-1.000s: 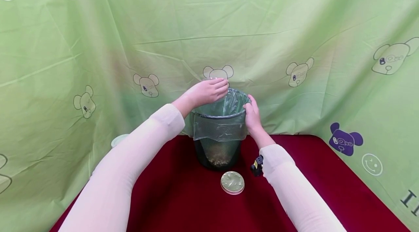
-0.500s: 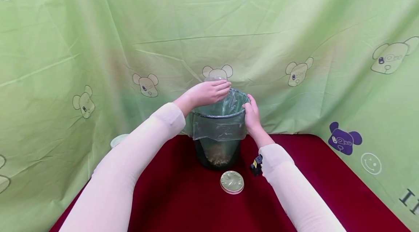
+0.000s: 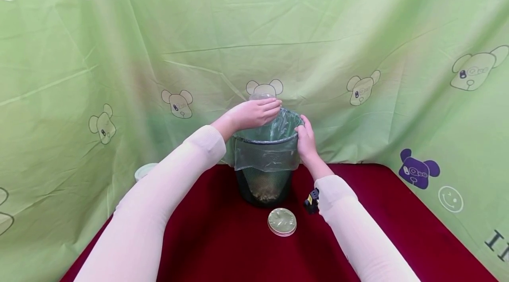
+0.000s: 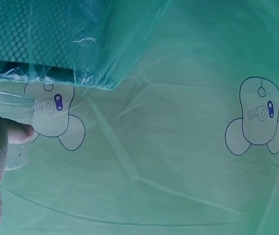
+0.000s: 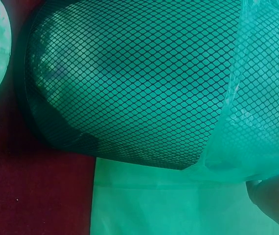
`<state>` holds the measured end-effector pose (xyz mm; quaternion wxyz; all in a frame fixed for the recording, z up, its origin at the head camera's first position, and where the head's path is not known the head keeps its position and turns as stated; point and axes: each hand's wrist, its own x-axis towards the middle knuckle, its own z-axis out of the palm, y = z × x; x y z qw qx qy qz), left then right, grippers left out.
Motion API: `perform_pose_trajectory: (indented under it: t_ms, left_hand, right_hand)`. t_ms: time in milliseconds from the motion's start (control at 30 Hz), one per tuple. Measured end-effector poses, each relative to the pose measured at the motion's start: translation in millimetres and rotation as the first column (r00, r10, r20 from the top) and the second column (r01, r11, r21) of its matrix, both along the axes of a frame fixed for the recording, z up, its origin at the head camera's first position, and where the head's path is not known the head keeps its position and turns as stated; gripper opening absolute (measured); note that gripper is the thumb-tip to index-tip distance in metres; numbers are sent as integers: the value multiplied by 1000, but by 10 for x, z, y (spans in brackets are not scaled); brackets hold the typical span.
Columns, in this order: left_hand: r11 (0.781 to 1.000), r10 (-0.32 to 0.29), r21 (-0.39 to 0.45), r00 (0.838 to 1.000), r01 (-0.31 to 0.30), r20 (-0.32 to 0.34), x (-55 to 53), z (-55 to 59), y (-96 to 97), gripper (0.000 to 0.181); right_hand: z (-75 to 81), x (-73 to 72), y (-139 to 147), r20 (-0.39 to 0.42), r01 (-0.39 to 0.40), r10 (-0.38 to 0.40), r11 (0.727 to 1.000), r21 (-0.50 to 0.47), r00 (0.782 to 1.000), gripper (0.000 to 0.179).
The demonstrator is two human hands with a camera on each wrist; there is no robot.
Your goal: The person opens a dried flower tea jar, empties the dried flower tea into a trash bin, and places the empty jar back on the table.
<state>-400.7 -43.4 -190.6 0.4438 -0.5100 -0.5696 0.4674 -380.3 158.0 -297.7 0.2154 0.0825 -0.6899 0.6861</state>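
My left hand (image 3: 254, 114) is raised over the left side of a black mesh wastebasket (image 3: 248, 184). It grips a clear jar (image 4: 18, 157), whose base shows above the fingers in the head view. In the left wrist view the jar's threaded mouth faces the basket rim, so it is upside down. A thin see-through bin liner (image 3: 266, 158) is folded over the rim. My right hand (image 3: 306, 140) holds the rim and liner on the right side, thumb on the near edge. Light brown bits (image 3: 265, 192) lie in the bottom of the basket.
A round silvery lid (image 3: 282, 221) lies on the dark red tablecloth (image 3: 222, 242) in front of the basket. A pale round lid-like thing (image 3: 144, 170) is partly behind my left sleeve. A green printed curtain (image 3: 318, 30) hangs close behind the basket.
My left hand has shifted slightly right with the jar, and more of the jar's base shows above the fingers. My right hand and the basket stay in place.
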Motion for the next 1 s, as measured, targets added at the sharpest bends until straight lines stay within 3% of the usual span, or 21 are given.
perform_pose_trajectory:
  t_ms: [533,1000]
  left_hand:
    - [1000,-12,13,1000,12,5,1,-30,-35,33]
    - [996,87,31,996,-86,-20,22,-39,-105,37]
  right_hand:
    - [-6,-6,-6,-10,11,-11,1000,-10,1000,64]
    - [-7,-23,-20,-16,3,-3,1000,-17,1000,63]
